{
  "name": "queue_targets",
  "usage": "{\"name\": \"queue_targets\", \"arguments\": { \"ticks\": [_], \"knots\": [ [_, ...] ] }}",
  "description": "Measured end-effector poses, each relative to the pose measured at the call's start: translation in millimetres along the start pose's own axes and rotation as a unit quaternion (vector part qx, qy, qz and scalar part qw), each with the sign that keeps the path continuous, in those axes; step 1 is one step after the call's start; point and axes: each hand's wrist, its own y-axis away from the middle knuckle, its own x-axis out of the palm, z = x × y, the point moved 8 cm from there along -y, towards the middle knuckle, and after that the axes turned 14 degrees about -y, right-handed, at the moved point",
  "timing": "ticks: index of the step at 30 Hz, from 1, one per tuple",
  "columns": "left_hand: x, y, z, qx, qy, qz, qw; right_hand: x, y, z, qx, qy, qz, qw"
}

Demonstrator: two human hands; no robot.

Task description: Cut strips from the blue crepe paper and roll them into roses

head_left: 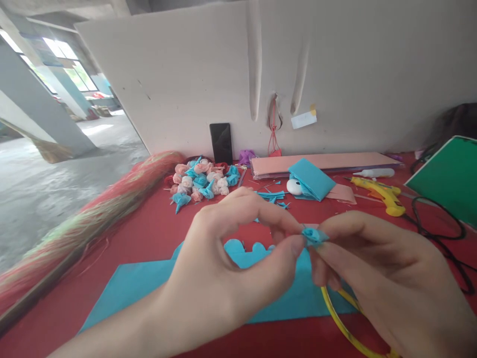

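The left hand (231, 263) and right hand (387, 268) both pinch a small blue rosette (313, 235) between thumb and finger, above the worktop (149, 241). Below them lies blue cloth (137, 278), with a yellow loop (333, 315) under the right hand. Beyond, to the left, sits a pile of pink, white and blue flowers (201, 180); a folded blue piece (311, 179) lies at the middle. A yellow glue gun (383, 195) is to the right, and a phone (221, 142) leans against the far board (186, 79).

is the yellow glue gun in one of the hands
No, the yellow glue gun lies on the red table, beyond the right hand.
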Motion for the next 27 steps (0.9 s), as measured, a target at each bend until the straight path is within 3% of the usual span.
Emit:
{"name": "queue_targets", "arguments": {
  "ticks": [7,12,17,21,27],
  "knots": [
    [2.5,1,1,-0.019,0.033,0.030,0.999,-2,3,7,-0.031,0.074,-0.022,0.997],
    [13.3,5,9,-0.103,0.109,0.106,0.983,1,7,19,-0.041,0.097,-0.048,0.993],
    [22.4,16,22,-0.171,0.223,0.161,0.946,7,6,26,-0.040,0.105,0.001,0.994],
    [31.0,15,15,-0.141,0.315,0.201,0.917,8,-4,25,-0.047,0.088,0.073,0.992],
    [33.3,3,7,-0.121,0.318,0.183,0.922,10,-15,18,-0.013,0.096,0.158,0.983]
  ]
}}
